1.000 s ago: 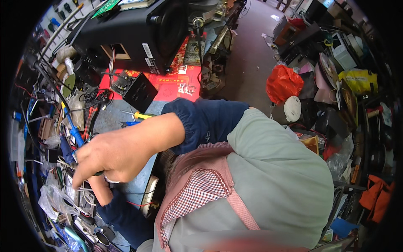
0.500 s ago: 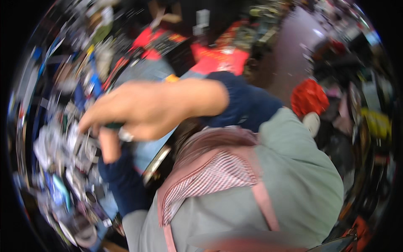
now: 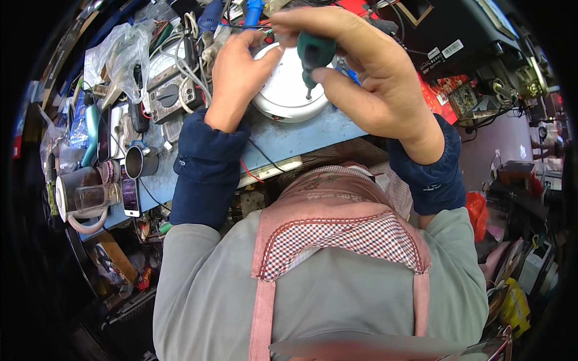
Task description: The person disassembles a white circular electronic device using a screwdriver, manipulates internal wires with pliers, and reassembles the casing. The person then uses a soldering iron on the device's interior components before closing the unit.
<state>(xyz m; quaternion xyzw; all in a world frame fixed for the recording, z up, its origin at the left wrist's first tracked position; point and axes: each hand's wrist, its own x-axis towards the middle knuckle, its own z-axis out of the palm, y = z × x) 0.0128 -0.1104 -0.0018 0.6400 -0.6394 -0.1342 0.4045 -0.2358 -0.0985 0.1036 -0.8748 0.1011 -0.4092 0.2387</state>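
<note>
A round white device [image 3: 278, 90] with a smooth casing lies on the blue worktop. My left hand [image 3: 239, 73] grips its left side, with the thumb at the top surface and the fingers reaching over the far part. In my right hand [image 3: 380, 78] is a screwdriver [image 3: 315, 50] with a dark green handle, held between thumb and fingers. The screwdriver stands nearly upright, its tip at the white casing near the right edge. The far part of the device is partly hidden behind my hands.
Left of my hands lie a multimeter [image 3: 173, 95] with cables, a clear plastic bag [image 3: 123, 57], a metal cup [image 3: 141, 161], a phone [image 3: 130, 195] and a pitcher [image 3: 75, 189]. A black box-shaped appliance [image 3: 451, 33] stands at the far right. The worktop's front edge [image 3: 271, 171] runs before me.
The blurred view has swung round and now shows the worktop steadily. My hands, crossed close together before, are now apart at the white device, with the screwdriver tip down on it.
</note>
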